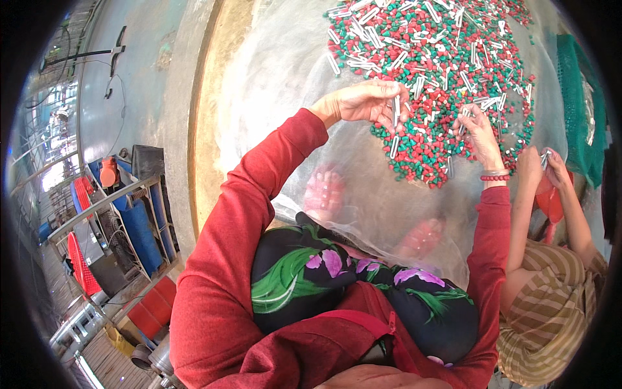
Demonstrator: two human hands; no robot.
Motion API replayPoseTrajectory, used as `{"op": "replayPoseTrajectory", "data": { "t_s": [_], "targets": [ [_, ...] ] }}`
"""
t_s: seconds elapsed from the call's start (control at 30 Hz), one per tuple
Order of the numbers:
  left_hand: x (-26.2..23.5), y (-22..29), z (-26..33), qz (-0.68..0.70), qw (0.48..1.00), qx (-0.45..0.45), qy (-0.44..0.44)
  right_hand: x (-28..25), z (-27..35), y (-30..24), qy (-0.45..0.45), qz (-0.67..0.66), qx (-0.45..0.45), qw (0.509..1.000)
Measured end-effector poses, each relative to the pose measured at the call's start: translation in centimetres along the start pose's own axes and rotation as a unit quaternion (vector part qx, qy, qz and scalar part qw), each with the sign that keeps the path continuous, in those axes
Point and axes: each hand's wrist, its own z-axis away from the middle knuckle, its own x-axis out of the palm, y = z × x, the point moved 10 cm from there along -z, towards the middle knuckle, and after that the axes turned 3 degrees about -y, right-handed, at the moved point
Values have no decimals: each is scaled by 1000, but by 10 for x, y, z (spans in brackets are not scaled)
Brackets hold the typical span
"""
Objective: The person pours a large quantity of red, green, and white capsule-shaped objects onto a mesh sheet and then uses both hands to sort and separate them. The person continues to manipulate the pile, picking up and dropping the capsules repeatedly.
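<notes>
A wide pile of small red and green plastic pieces (431, 139) lies in front of me, with many narrow white slotted strips (394, 147) scattered through it. My left hand (368, 102) is over the pile's near left part, its fingers closed on an upright white slotted strip (396, 109). To the right, my right hand (480, 134) pinches another short white strip (464, 120) just above the pieces. Its fingertips partly cover that strip.
Thin translucent sheeting (272, 97) lies under the pile and over my bare feet (324, 191). At right, another person's hands (531, 167) hold a small whitish piece near a green mesh (573, 97). A metal rack (139, 220) with blue and red items stands at left.
</notes>
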Motion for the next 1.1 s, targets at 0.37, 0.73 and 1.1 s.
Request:
{"op": "replayPoseTrajectory", "data": {
  "t_s": [0.37, 0.73, 1.1],
  "targets": [
    [-23, -80, -5, -839, 510, -110, 155, 66, -31, -3, 78, 596, -116, 790],
    [-42, -65, -8, -259, 957, -74, 106, 54, 3, 30, -77, 91, 94, 988],
    [-17, 15, -28, -560, 794, 25, 235, 81, 19, -7, -83, 9, 82, 993]
  ]
}}
